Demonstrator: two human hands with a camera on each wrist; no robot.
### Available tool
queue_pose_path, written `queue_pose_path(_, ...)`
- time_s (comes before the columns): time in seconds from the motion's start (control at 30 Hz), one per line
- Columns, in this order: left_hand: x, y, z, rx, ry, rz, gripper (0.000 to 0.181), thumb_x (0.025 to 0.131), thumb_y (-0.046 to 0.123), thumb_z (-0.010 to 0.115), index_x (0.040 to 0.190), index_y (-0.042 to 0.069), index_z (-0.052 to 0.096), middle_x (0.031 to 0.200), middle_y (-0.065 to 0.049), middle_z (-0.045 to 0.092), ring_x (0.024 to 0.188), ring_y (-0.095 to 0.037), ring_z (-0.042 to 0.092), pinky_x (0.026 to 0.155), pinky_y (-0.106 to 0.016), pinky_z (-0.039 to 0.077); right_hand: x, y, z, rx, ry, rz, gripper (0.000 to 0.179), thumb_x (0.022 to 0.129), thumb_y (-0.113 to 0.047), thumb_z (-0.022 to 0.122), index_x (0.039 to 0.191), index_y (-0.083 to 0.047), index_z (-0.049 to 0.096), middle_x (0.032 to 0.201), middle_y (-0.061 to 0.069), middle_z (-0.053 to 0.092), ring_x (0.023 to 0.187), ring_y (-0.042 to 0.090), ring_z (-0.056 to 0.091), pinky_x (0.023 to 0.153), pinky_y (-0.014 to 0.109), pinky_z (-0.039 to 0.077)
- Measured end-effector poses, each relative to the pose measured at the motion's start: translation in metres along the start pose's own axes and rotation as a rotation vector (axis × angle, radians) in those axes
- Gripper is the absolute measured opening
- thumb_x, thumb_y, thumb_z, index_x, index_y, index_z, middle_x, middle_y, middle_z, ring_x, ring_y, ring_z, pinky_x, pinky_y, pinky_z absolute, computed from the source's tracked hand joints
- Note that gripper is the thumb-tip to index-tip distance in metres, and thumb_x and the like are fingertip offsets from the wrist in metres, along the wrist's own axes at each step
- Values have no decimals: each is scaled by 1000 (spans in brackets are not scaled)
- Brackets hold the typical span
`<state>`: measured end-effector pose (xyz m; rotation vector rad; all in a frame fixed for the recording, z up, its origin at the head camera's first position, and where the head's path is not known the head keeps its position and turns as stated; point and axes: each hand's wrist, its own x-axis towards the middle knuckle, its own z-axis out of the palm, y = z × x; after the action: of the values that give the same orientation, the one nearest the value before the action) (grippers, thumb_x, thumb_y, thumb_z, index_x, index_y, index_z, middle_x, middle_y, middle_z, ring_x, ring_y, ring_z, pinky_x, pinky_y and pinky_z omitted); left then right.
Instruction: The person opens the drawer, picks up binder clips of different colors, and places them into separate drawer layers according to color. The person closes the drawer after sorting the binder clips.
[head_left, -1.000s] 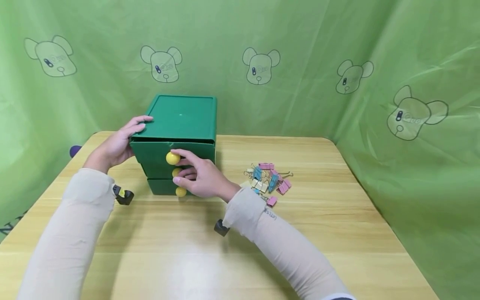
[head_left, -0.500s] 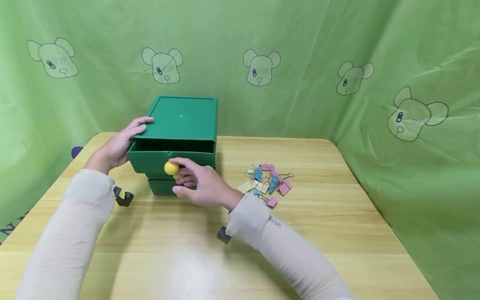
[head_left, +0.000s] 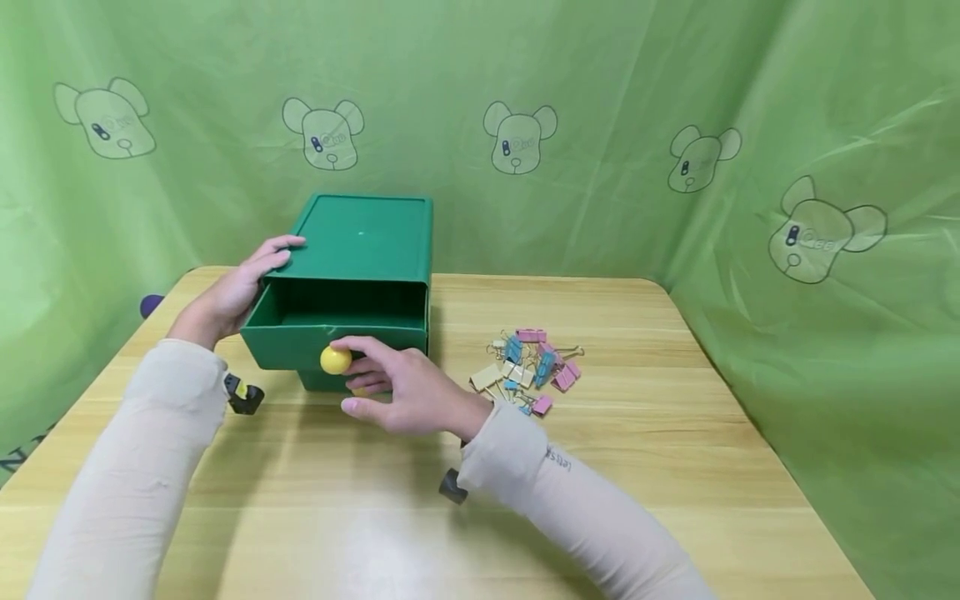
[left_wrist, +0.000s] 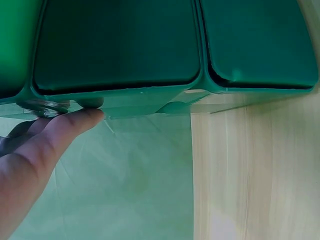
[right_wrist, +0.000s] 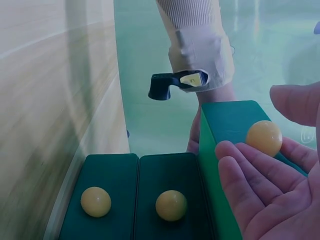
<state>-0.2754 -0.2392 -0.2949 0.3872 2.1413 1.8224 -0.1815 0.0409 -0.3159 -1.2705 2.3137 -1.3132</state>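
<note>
A green three-drawer cabinet [head_left: 360,237] stands left of centre on the wooden table. Its top drawer [head_left: 277,346] is pulled well out, and the visible part of its inside is bare. My right hand [head_left: 420,387] holds that drawer's yellow ball knob [head_left: 335,360] between the index and middle fingers, thumb held apart. In the right wrist view the two lower drawers sit closed, each with a yellow knob [right_wrist: 171,205]. My left hand [head_left: 236,287] rests against the cabinet's left side, fingertips at the top edge; the left wrist view shows a straight finger [left_wrist: 75,122] along the wall.
A loose pile of pink, blue and cream binder clips [head_left: 566,375] lies on the table [head_left: 637,467] right of the cabinet. Green printed cloth [head_left: 600,108] hangs behind and to the sides. A black camera mount [head_left: 243,396] sticks out from each wrist.
The top drawer has slid out towards me from nearly closed, my right hand travelling with its knob. My left hand has stayed on the cabinet's side; the clips have not moved.
</note>
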Motion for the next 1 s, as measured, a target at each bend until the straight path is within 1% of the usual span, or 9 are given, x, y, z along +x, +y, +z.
queue_pose_path(0.2,0,-1,0,5,1,-1,40,104,47,30,143,43,24,156,-13,-6,127,-42,24,81,-38,47,-6,-3,3,-10,-15,-10,59,91,-12,68,143,-12,39,128,14,60,107,6,62,90,21,48)
queue_pose_path(0.4,1,-1,0,13,10,22,39,104,46,29,143,42,25,156,-14,-6,127,-41,24,81,-35,47,-9,-4,4,-32,-36,-40,59,92,-14,68,143,-12,38,130,12,59,108,6,61,92,22,47)
queue_pose_path(0.67,0,-2,1,17,8,19,39,104,46,29,143,43,24,156,-14,-6,126,-41,26,81,-36,48,-12,-3,4,-37,-43,-72,62,92,-12,67,145,-11,37,130,13,58,108,7,61,93,23,46)
queue_pose_path(0.8,0,-2,2,26,15,20,39,104,46,28,142,43,25,157,-14,-7,127,-42,24,81,-36,46,-14,-4,3,-28,-30,-85,60,92,-13,67,145,-10,38,130,12,58,107,6,62,92,21,47)
queue_pose_path(0.93,0,-2,2,37,21,29,39,104,46,29,142,43,25,156,-14,-7,127,-43,24,82,-38,45,-17,-4,0,-31,-8,-96,56,92,-12,66,143,-11,41,126,12,61,108,8,62,90,20,47)
queue_pose_path(1.0,0,-2,3,41,24,35,38,104,47,29,142,43,26,156,-14,-6,126,-42,24,82,-37,45,-19,-3,-1,-24,2,-106,54,92,-11,66,141,-10,43,124,13,62,109,10,62,90,21,48)
